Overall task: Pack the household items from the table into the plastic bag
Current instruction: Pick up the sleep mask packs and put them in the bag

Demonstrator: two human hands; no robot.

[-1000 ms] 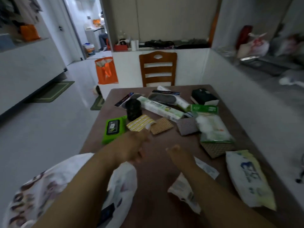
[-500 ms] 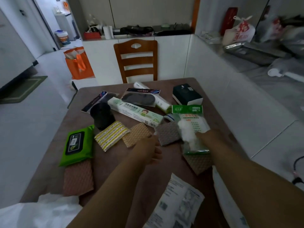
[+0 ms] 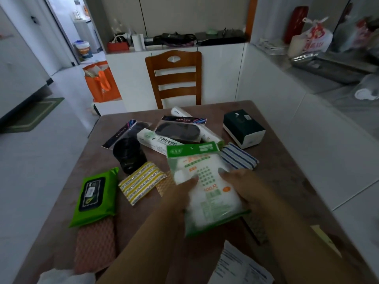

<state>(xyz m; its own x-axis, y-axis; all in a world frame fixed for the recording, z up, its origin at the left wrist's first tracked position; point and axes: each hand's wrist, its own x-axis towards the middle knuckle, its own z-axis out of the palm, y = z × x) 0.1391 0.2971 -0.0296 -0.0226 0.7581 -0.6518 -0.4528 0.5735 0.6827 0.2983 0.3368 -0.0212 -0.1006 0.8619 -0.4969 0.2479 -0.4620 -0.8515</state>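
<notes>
Head camera: both hands lift a green-and-white packet (image 3: pixel 205 187) above the near middle of the brown table (image 3: pixel 287 181). The left hand (image 3: pixel 180 193) grips the packet's left edge, thumb laid over its printed face; the right hand (image 3: pixel 244 189) clamps the right edge, fingers curled round it. The packet tilts, its green header toward the far side.

Taking the packet as landmark: just left of it lies a yellow striped scouring pad (image 3: pixel 141 183), with a tan mesh cloth (image 3: pixel 164 185) partly hidden behind the left hand. Further left sits a green wet-wipe pack (image 3: pixel 95 196), its near end overlapping a pink mesh cloth (image 3: pixel 95 244). Beyond the packet's header lie a long white-and-green box (image 3: pixel 155 141), a black cup (image 3: pixel 129 154) and a dark oval item in a clear pack (image 3: pixel 177 131). To the right of the header rests a blue-striped cloth (image 3: pixel 239 156), and past it a dark green and white box (image 3: pixel 244 128). Near the bottom left corner, well apart from the packet, a white fold of the plastic bag (image 3: pixel 65 276) shows. A printed paper sheet (image 3: pixel 240 265) lies under the right forearm.

Half a second earlier only the right hand was on the packet, which lay on the table; the left hand reached beside it. The blue-striped cloth is now uncovered.
</notes>
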